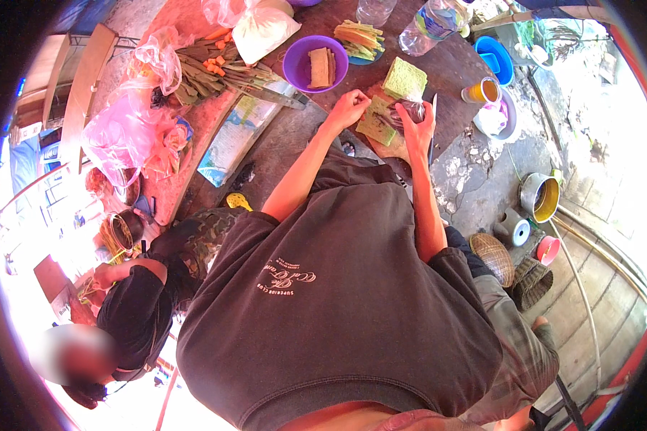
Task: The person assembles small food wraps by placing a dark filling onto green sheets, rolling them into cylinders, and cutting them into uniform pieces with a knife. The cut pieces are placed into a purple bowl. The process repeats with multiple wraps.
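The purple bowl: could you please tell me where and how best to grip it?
Probably by its left rim, pinched from above left: the bowl stands upright and open, and the brown slices sit slightly right of centre, leaving more room there.

Pink plastic bag (122, 136) at left, clear bottle (431, 25), blue tub (507, 66), woven basket (490, 258), metal pot (530, 195)
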The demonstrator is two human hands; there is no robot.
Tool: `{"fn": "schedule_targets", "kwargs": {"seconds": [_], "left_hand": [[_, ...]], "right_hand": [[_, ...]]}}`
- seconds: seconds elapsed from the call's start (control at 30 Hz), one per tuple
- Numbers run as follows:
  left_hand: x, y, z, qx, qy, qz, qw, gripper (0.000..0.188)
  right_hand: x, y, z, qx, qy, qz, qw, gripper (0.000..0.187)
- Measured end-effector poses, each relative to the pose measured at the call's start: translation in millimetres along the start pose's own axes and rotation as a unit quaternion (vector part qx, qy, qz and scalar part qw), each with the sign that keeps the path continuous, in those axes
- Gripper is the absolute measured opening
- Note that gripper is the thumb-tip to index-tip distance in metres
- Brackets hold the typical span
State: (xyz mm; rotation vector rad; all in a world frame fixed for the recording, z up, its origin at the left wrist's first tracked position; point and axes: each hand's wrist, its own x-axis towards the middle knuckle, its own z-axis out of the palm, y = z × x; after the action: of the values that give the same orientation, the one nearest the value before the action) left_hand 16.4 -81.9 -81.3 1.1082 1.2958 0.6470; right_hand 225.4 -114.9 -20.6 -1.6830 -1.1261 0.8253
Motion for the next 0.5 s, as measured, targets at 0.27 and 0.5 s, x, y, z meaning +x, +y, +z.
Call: {"fn": "schedule_targets", "kwargs": {"seconds": [0.27, 0.5], "left_hand": [[2.0, -2.2, 1.0, -0.022, 0.003, -0.011, 1.000, 0.023], [3.1, -6.1, 0.4, -0.051, -0.007, -0.006, 0.999, 0.020]], "right_hand": [[-9.5, -0.9, -5.7, -0.042, -0.006, -0.006, 0.999, 0.060], [-12.9, 2.1, -14.3, -0.087, 0.051, -0.020, 0.995, 0.060]]}}
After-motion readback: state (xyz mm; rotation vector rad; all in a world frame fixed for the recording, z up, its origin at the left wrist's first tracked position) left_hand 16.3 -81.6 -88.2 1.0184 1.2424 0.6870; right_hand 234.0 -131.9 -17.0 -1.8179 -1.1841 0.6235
